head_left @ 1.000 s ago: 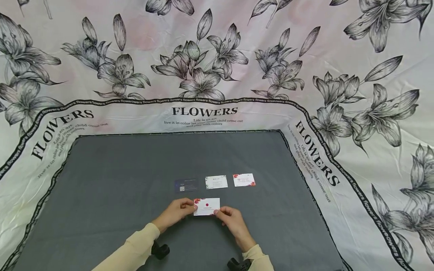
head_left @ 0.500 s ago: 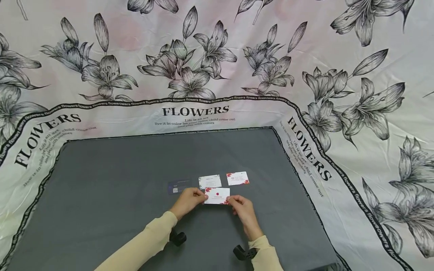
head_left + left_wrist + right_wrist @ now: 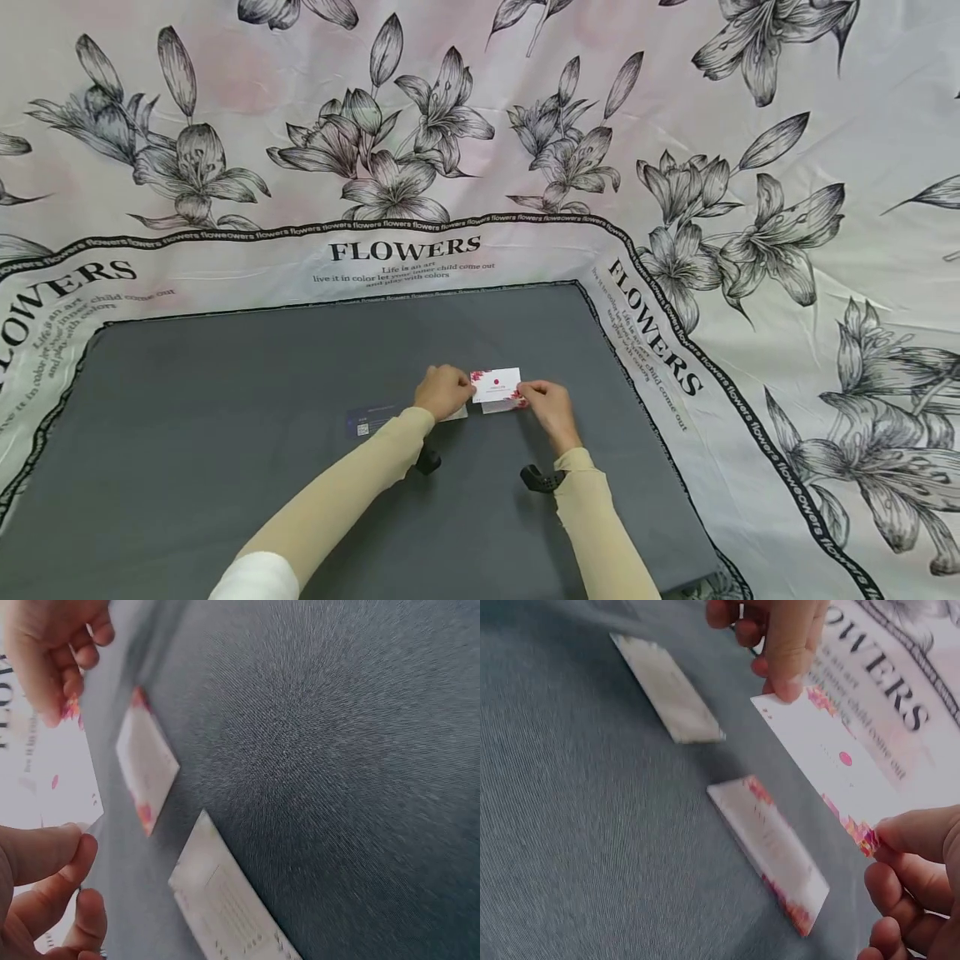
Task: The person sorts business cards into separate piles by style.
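Note:
A white business card with red floral corners and a red dot is held up between both hands. My left hand pinches its left end between thumb and fingers, and my right hand pinches the right end. In the right wrist view this card hangs above the cloth, apart from it. Below lies another white card with red floral corners, mostly covered by the held one in the head view. A pale card with a grey-green pattern lies to its left, largely behind my left hand.
A dark blue card with a small code square lies at the left of the row, partly behind the left forearm. Grey cloth covers the table, edged by a white floral printed border. A black device sits at the right wrist.
Both hands have carried the held card forward and to the right, from in front of the row to over the rightmost card. The head view has shifted rightward.

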### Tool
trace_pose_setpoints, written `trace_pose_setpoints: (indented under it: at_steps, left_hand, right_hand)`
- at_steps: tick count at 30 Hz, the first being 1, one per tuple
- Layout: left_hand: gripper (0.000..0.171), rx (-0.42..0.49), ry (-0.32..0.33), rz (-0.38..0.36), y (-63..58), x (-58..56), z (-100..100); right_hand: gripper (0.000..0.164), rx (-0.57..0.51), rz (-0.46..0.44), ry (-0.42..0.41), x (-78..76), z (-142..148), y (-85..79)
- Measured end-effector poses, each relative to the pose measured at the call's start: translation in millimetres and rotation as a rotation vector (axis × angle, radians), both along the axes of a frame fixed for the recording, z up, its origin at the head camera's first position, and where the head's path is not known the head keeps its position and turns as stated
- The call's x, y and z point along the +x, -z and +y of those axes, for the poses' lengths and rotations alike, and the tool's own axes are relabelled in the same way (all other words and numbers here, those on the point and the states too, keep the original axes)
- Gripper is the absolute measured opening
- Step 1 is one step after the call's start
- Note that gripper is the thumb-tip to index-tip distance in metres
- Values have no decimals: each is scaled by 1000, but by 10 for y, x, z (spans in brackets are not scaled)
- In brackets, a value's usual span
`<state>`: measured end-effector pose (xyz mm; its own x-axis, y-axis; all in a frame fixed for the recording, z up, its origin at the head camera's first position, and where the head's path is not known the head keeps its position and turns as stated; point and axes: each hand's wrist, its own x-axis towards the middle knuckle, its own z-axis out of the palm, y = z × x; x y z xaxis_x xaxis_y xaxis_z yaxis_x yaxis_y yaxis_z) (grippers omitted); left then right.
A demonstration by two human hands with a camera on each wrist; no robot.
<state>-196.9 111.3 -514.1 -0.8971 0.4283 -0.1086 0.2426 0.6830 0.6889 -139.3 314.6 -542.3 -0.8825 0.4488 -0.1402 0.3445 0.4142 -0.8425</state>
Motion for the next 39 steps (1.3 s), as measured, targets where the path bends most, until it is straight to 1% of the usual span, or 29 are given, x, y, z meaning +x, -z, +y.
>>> trace_pose_setpoints:
  at_steps: [1,3,5,8,9,11,14,18,25,29,33,36,39]
  left_hand:
    - [31,-21,-9,14,20,-17,21]
    - [28,-56,-31,43,52,-35,64]
    - [25,-79,-56,50,92,-35,104]
    - [19,-120,-76,56,146,-18,161]
    - [19,-126,-77,51,162,-14,180]
    - [20,-139,-70,50,177,-2,214]
    - [20,-159,-64,57,196,16,253]
    - [19,-194,-63,63,242,23,288]
    - [15,-238,-65,78,330,-7,332]
    - [16,-252,-61,82,330,-10,355]
    - [17,-268,-54,82,321,-4,377]
    - [20,-288,-44,81,336,-7,395]
    - [24,-311,-29,103,359,-16,412]
  right_hand:
    - [27,0,-7,-2,-21,10,20]
    - [26,2,-12,2,-55,24,68]
    - [24,-7,-3,4,-74,42,111]
    - [23,4,9,8,-82,67,167]
    - [23,10,10,14,-77,73,171]
    - [24,29,-2,28,-74,86,170]
    - [24,62,-53,47,-84,102,168]
    - [25,105,-108,38,-101,124,185]
    - [22,138,-118,0,-105,141,200]
    - [21,166,-125,5,-111,147,214]
    - [21,204,-151,7,-114,153,231]
    - [21,229,-172,8,-114,153,240]
    - [21,236,-182,13,-111,153,242]
